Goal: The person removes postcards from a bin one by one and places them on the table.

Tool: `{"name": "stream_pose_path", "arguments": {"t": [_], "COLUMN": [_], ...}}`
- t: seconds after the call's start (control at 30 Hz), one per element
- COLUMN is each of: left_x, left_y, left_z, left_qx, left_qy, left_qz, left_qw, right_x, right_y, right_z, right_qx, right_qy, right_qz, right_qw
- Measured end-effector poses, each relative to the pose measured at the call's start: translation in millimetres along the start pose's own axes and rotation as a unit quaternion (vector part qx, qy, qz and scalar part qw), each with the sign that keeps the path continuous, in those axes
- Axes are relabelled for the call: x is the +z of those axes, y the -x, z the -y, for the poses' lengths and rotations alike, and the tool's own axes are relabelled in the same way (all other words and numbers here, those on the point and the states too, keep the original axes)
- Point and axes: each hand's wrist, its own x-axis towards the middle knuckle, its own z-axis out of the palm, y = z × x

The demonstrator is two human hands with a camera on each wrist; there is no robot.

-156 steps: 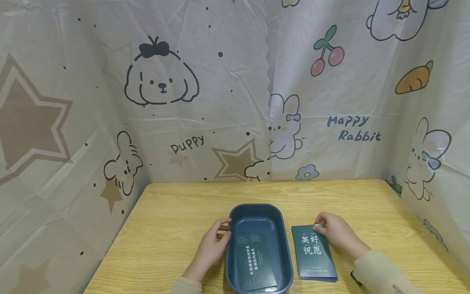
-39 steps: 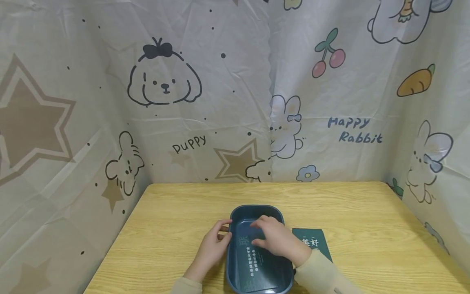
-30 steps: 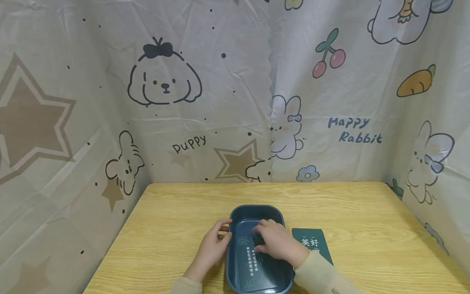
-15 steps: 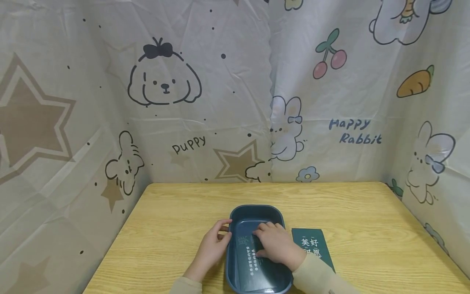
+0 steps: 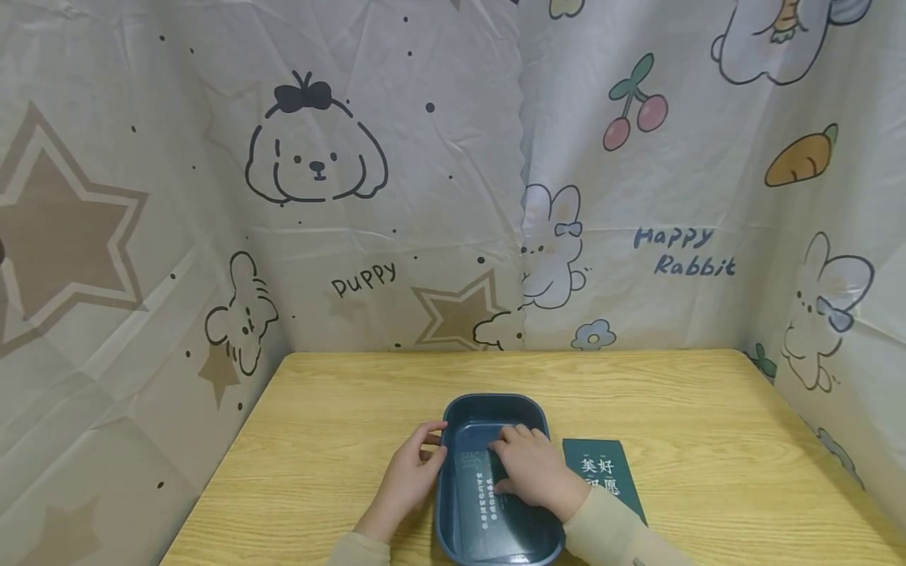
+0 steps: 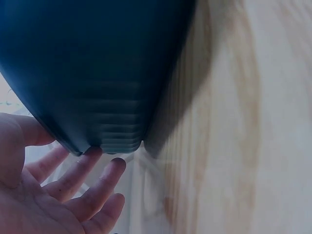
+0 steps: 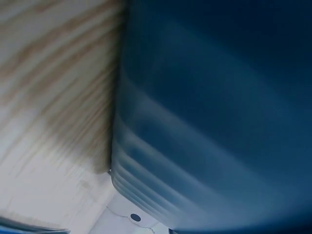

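A dark blue tray stands on the table with a dark green card printed with pale characters lying in it. My left hand is at the tray's left side, fingertips right at its rim and outer wall; in the left wrist view its fingers are loosely extended against the wall. My right hand reaches over the right rim into the tray, thumb and index finger on the card's upper right part. I cannot tell whether it pinches the card, as most fingertips are hidden. In the right wrist view only the tray's wall shows.
Right of the tray, a stack of similar green cards lies on the wooden table, partly covered by my right sleeve. A printed cloth curtain encloses the table's back and sides.
My right hand has gone from the card stack into the tray, then lower onto the card. Over the last half second the card's surface has turned paler. My left hand has stayed put.
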Motion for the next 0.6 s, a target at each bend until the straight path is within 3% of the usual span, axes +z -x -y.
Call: {"name": "stream_pose_path", "arguments": {"t": [0.6], "left_x": [-0.9], "left_y": [0.9], "left_z": [-1.0], "left_qx": [0.007], "left_qy": [0.015], "left_qz": [0.003], "left_qw": [0.9999], "right_x": [-4.1], "right_y": [2.6], "right_z": [-0.9], "right_qx": [-0.006], "right_qy": [-0.038], "right_qz": [-0.018], "right_qw": [0.999]}}
